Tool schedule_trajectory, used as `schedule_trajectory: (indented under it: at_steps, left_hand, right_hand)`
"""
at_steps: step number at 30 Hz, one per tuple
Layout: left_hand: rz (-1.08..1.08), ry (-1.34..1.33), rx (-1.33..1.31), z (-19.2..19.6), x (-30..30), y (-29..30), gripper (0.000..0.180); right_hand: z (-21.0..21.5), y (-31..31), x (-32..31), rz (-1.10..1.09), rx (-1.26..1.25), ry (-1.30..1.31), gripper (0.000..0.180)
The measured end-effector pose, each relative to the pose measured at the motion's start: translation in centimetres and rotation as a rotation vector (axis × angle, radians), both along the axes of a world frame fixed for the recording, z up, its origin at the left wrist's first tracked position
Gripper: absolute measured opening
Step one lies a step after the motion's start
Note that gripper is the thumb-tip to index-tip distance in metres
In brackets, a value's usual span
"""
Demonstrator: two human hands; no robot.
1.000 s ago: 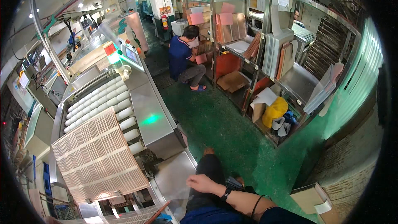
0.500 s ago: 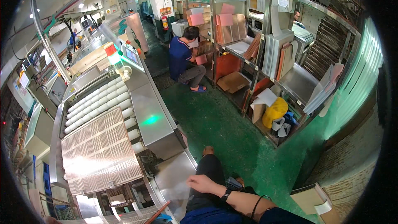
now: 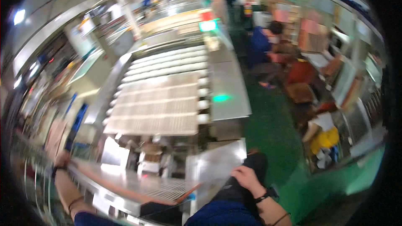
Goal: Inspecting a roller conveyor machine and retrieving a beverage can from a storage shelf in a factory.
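Observation:
At the far left, my left hand is beside the end of a long brown-edged strip or panel along the metal bench in front of me. Its fingers are smeared by motion, so whether they grip that edge cannot be made out. My right hand rests on my dark-trousered thigh, fingers loosely extended and holding nothing. Beyond the bench, a large tan perforated panel lies on the white rollers of a conveyor machine.
A metal side cover runs along the machine's right, below a red and green signal light. On the green floor, a person in blue crouches by the shelving. A yellow object sits on the lower shelf.
My view has swung left, so the machine and shelves sit further right. My left forearm and hand have come into view at the left. My right hand stays by my thigh.

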State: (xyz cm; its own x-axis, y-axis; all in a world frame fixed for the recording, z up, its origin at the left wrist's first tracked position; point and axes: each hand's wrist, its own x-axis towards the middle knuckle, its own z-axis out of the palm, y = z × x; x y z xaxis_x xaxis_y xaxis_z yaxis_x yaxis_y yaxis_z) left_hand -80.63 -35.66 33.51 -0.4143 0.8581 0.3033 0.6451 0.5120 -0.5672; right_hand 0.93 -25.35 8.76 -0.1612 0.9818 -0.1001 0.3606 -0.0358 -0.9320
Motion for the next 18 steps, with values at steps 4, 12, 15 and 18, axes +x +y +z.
schedule_trajectory:
  at_steps: [4, 12, 15, 18]
  left_hand:
    - [-0.271, 0.126, -0.473, 2.3, -5.9, -2.9, 0.016]
    - [0.566, -1.107, 0.495, 4.5, -2.3, -2.1, 0.022]
    - [0.536, -0.996, 0.241, 6.0, 1.6, 0.0, 0.011]
    - [-0.005, -0.58, -0.161, 3.3, -9.9, -5.1, 0.017]
  right_hand:
    - [1.0, 0.5, -0.1, 0.001, -0.067, 0.122, 0.01]
    - [1.1, 0.9, -1.5, 0.034, -0.137, 0.296, 0.009]
    - [1.3, 0.8, -0.8, 0.018, -0.164, 0.224, 0.012]
    - [0.5, 1.3, -1.2, 0.047, -0.104, 0.289, 0.008]
